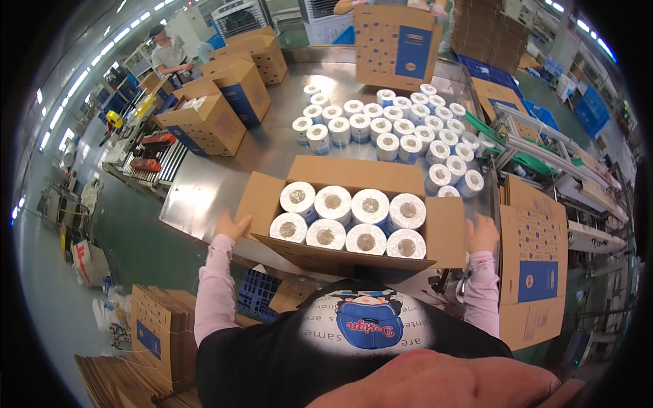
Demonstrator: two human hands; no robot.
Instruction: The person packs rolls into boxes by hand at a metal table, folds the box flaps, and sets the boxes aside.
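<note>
With the clock face centred on the box, 12 being the side away from the person, the box sits at the near edge of the metal surface, flaps folded outward, and holds eight white rolls standing on end in two rows of four. The left hand is at 9 o'clock, fingers spread, thumb toward the outer edge of the left flap; whether it touches or pinches the card cannot be told. The right hand is at 3 o'clock, fingers loosely spread just beside the right flap; contact there cannot be told either. Neither hand has hold of a roll. Loose rolls, white-topped with blue lower down, stand close together from 11 to 2 o'clock. Three cartons line the surface between 10 and 11, the nearest with white things inside. Between 12 and 1, another person's hands are at the top of an upright carton. Machinery with green belts stands at 2, flat cartons just past 3, and stacked flat cartons at 8 o'clock.
</note>
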